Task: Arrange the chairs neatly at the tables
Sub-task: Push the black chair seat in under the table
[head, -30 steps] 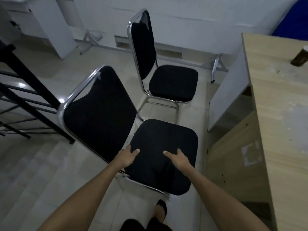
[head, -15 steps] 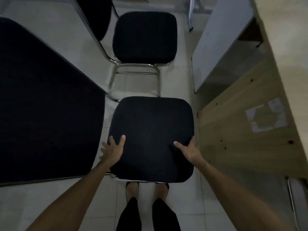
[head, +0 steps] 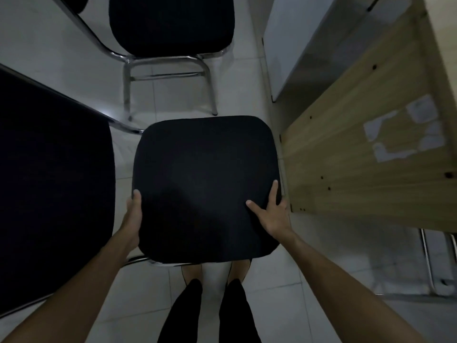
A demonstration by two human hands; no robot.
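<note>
Both hands (head: pixel 133 214) grip seat (head: pixel 205 184) (fingers hidden).

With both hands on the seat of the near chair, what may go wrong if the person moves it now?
1. The right hand grips the seat edge next to the wooden table panel; fingers might get pinched against it.
2. The second chair stands close ahead; pushing forward may knock its metal legs.
3. The person's feet are under the seat's near edge; the frame could hit them.
</note>
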